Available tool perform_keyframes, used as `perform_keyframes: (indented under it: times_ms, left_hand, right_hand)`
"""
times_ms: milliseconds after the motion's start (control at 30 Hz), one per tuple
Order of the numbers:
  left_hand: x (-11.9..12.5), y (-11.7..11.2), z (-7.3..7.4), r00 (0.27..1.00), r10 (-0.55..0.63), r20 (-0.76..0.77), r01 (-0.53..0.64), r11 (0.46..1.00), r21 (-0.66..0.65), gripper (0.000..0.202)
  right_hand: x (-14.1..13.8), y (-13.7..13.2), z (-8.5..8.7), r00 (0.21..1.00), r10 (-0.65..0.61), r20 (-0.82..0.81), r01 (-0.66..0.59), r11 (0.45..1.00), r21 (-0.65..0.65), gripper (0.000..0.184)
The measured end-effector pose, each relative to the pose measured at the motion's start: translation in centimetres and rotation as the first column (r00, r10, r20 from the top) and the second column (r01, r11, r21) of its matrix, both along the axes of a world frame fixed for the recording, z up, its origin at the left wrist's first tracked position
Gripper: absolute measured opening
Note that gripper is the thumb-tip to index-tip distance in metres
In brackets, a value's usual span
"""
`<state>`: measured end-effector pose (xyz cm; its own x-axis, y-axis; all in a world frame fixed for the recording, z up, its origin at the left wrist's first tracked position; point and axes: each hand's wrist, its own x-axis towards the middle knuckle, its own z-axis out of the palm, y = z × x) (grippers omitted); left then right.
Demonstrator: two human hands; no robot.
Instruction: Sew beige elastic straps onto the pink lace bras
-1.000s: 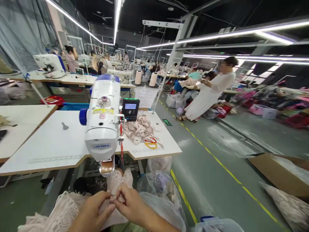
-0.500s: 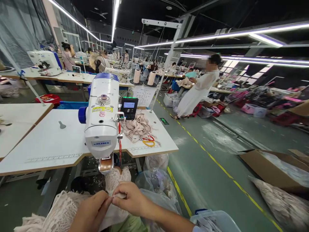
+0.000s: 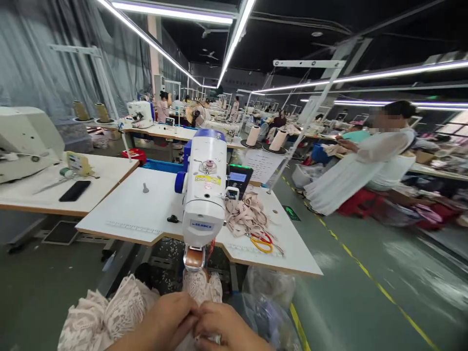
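My left hand (image 3: 170, 314) and my right hand (image 3: 223, 324) meet at the bottom middle. Their fingers are closed and pinched together on pale pink lace fabric (image 3: 199, 282), whose held edge is mostly covered by the hands. This fabric runs up toward the sewing machine (image 3: 206, 195), a white and blue JUKI just ahead, and its upper end lies below the machine's head. A bunched heap of the same lace (image 3: 120, 309) lies to the left of my left hand.
On the machine's white table (image 3: 127, 209) lie a pile of pale fabric strips (image 3: 244, 214) and scissors (image 3: 261, 242) with red and yellow handles. A black phone (image 3: 75, 190) rests on the neighbouring table. Plastic bags (image 3: 270, 297) stand below right. A person in white (image 3: 365, 161) is at the right.
The view has swung left and up, so the machine sits further right and lower. My hands have stayed together on the fabric, with my right hand's knuckles turned more toward the camera.
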<state>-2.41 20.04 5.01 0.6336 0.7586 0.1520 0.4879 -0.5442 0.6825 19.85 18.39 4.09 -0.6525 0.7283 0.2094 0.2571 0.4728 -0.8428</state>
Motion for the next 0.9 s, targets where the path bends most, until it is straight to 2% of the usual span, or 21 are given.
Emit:
perform_keyframes:
  times_ms: [100, 233, 333, 433, 467, 533, 600, 633, 700, 767, 800, 867, 900]
  left_hand:
    - [-0.5, 0.0, 0.6, 0.996, 0.018, 0.086, -0.016, 0.999, -0.027, 0.016]
    - [-1.1, 0.0, 1.0, 0.995, 0.031, 0.097, -0.022, 0.996, -0.085, 0.013]
    - [-1.0, 0.0, 1.5, 0.999, 0.031, -0.014, -0.032, 0.995, -0.091, 0.012]
    - [-0.7, 0.1, 2.1, 0.977, 0.043, -0.208, -0.071, 0.989, -0.127, 0.012]
    - [-0.7, 0.2, 2.3, 0.963, 0.04, -0.266, -0.08, 0.987, -0.141, 0.011]
    - [-0.6, 0.7, 2.2, 0.947, 0.021, -0.319, -0.078, 0.982, -0.169, 0.011]
    - [-0.4, 1.2, 1.6, 0.964, 0.01, -0.266, -0.068, 0.975, -0.209, 0.007]
    - [-0.2, 1.3, 1.1, 0.98, 0.027, -0.199, -0.078, 0.964, -0.255, 0.006]
    - [0.5, 1.4, -0.1, 0.991, 0.135, 0.008, -0.12, 0.909, -0.399, 0.006]
    - [1.2, 1.1, -0.9, 0.925, 0.309, 0.222, -0.15, 0.832, -0.534, 0.005]
    - [1.5, 0.9, -1.1, 0.875, 0.376, 0.305, -0.153, 0.812, -0.563, 0.008]
    - [1.8, 0.4, -1.0, 0.813, 0.423, 0.4, -0.172, 0.831, -0.529, 0.015]
    - [1.8, 0.2, -0.8, 0.814, 0.414, 0.409, -0.191, 0.854, -0.484, 0.018]
  right_hand:
    - [-0.6, 0.3, -1.0, 1.0, 0.003, 0.028, -0.008, 0.983, 0.184, 0.009]
    - [-1.5, 0.8, -2.3, 1.0, -0.021, -0.007, 0.022, 0.903, 0.428, 0.012]
    - [-2.2, 0.8, -3.0, 0.999, -0.036, 0.004, 0.028, 0.84, 0.542, 0.01]
    - [-2.8, 0.5, -3.5, 0.997, -0.081, 0.009, 0.061, 0.813, 0.579, 0.01]
    - [-3.0, 0.4, -3.7, 0.996, -0.094, -0.002, 0.079, 0.826, 0.558, 0.01]
    - [-3.3, 0.0, -3.9, 0.992, -0.128, -0.023, 0.125, 0.889, 0.441, 0.012]
    - [-3.4, -0.2, -3.9, 0.981, -0.185, -0.056, 0.193, 0.952, 0.239, 0.012]
    - [-3.4, -0.2, -3.9, 0.971, -0.227, -0.081, 0.236, 0.963, 0.13, 0.012]
    - [-3.5, -0.1, -3.6, 0.938, -0.317, -0.143, 0.314, 0.948, -0.046, 0.013]
    - [-3.5, 0.2, -3.0, 0.907, -0.371, -0.201, 0.35, 0.928, -0.131, 0.015]
    - [-3.5, 0.3, -2.6, 0.898, -0.381, -0.221, 0.356, 0.923, -0.147, 0.017]
    - [-3.5, 0.4, -1.5, 0.889, -0.386, -0.248, 0.358, 0.922, -0.149, 0.018]
    - [-3.5, 0.4, -0.9, 0.888, -0.385, -0.25, 0.359, 0.922, -0.145, 0.017]
